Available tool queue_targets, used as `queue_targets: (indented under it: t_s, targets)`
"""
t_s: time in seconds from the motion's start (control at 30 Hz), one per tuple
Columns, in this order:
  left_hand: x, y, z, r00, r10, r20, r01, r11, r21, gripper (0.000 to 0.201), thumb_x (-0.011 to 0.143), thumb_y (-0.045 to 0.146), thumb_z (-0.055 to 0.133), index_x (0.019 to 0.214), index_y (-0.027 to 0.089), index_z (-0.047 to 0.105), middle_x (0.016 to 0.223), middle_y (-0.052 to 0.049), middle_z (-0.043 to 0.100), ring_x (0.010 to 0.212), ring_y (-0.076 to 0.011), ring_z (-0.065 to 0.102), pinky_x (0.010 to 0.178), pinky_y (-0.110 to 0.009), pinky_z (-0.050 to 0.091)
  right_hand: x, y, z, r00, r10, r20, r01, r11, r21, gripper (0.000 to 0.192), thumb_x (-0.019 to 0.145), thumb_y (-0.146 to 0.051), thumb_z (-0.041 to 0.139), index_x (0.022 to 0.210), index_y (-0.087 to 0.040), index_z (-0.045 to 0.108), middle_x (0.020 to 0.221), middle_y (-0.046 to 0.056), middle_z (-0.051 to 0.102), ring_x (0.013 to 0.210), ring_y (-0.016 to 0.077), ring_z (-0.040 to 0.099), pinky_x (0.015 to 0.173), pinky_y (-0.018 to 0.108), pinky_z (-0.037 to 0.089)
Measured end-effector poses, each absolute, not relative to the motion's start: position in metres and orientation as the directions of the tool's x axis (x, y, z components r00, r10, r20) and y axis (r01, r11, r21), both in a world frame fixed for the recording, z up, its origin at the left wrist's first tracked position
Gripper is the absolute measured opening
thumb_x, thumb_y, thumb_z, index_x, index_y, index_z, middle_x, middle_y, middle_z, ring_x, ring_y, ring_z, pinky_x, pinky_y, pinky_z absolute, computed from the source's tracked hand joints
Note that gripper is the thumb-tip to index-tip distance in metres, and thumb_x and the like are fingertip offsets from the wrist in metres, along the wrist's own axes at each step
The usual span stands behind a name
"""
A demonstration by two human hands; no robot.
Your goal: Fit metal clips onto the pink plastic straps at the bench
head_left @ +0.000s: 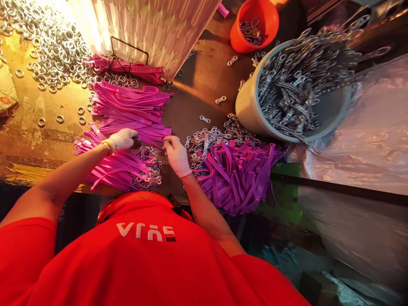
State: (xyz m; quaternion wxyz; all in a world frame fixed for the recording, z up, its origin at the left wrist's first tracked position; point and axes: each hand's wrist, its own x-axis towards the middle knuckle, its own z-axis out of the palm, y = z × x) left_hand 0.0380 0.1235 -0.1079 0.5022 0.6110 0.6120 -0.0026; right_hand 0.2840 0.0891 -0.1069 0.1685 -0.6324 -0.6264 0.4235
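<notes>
Workshop: metal rings [59, 57], worn bench [54, 138]

The left hand [123, 139] hides most of a dark thing [137, 142], too small to name. The right hand [175, 156] covers the end of a strap [155, 144], so its grip cannot be made out. Rings [63, 51] run past the top and left edges, some washed out by glare. The left edge cuts a packet [7, 91], the top edge a ribbed sheet [143, 25]. Chains [293, 93] cover much of the bucket's [247, 98] far rim; bits in the red pail [237, 40] are too small to tell apart. Film [369, 123] leaves at right. The shirt [143, 263], cut off below, hides some of the desk's [51, 140] near edge.
</notes>
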Motion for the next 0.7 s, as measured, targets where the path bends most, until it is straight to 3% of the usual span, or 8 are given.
queue_targets:
  t_s: [0.1, 0.17, 0.27, 0.5, 0.6, 0.7]
  targets:
    - [0.03, 0.108, -0.086, 0.234, 0.72, -0.654, 0.315, 0.58, 0.751, 0.039, 0.083, 0.05, 0.072, 0.068, 0.016, 0.063, 0.051, -0.002, 0.053, 0.041, -0.0103, 0.041, 0.045, -0.025, 0.029, 0.272, 0.077, -0.088, -0.253, 0.939, -0.233, 0.645, -0.016, -0.764, 0.034, 0.098, -0.025, 0.044, 0.126, -0.019, 0.063, 0.124, 0.01, 0.071, 0.114, 0.0186, 0.064, 0.104, 0.032, 0.048]
    - [0.03, 0.093, -0.069, 0.297, 0.676, -0.674, 0.122, 0.673, 0.729, 0.043, 0.08, 0.054, 0.076, 0.069, 0.015, 0.063, 0.05, -0.002, 0.051, 0.038, -0.0081, 0.037, 0.04, -0.024, 0.024, 0.264, 0.073, -0.075, -0.302, 0.932, -0.201, 0.636, 0.039, -0.771, 0.038, 0.099, -0.025, 0.042, 0.131, -0.018, 0.061, 0.128, 0.011, 0.07, 0.117, 0.0191, 0.063, 0.107, 0.033, 0.047]
    - [0.036, 0.071, -0.051, 0.347, 0.657, -0.67, -0.027, 0.721, 0.693, 0.041, 0.078, 0.051, 0.08, 0.072, 0.014, 0.063, 0.052, -0.001, 0.051, 0.039, -0.0067, 0.038, 0.038, -0.022, 0.023, 0.254, 0.068, -0.059, -0.373, 0.912, -0.172, 0.618, 0.106, -0.779, 0.041, 0.1, -0.027, 0.043, 0.138, -0.016, 0.058, 0.129, 0.012, 0.069, 0.117, 0.0194, 0.063, 0.107, 0.032, 0.046]
    - [0.053, 0.037, -0.043, 0.275, 0.753, -0.597, -0.231, 0.655, 0.72, 0.039, 0.078, 0.049, 0.08, 0.081, 0.014, 0.063, 0.06, 0.0, 0.057, 0.042, -0.0062, 0.043, 0.038, -0.021, 0.027, 0.238, 0.059, -0.045, -0.446, 0.87, -0.21, 0.617, 0.129, -0.776, 0.038, 0.102, -0.029, 0.045, 0.135, -0.017, 0.058, 0.128, 0.011, 0.07, 0.118, 0.0196, 0.064, 0.105, 0.032, 0.047]
    - [0.061, 0.027, -0.042, 0.265, 0.792, -0.55, -0.164, 0.599, 0.784, 0.04, 0.083, 0.053, 0.076, 0.08, 0.016, 0.059, 0.055, 0.002, 0.054, 0.041, -0.0063, 0.042, 0.04, -0.021, 0.027, 0.237, 0.054, -0.041, -0.467, 0.851, -0.24, 0.673, 0.166, -0.721, 0.032, 0.104, -0.027, 0.041, 0.124, -0.017, 0.063, 0.12, 0.009, 0.074, 0.111, 0.0195, 0.067, 0.1, 0.03, 0.048]
    - [0.067, 0.018, -0.043, 0.253, 0.823, -0.508, -0.049, 0.535, 0.843, 0.038, 0.083, 0.049, 0.077, 0.076, 0.017, 0.056, 0.053, 0.003, 0.053, 0.042, -0.0071, 0.044, 0.041, -0.021, 0.028, 0.238, 0.049, -0.032, -0.486, 0.821, -0.299, 0.779, 0.253, -0.574, 0.03, 0.103, -0.024, 0.042, 0.118, -0.018, 0.067, 0.115, 0.009, 0.076, 0.105, 0.0203, 0.068, 0.093, 0.028, 0.046]
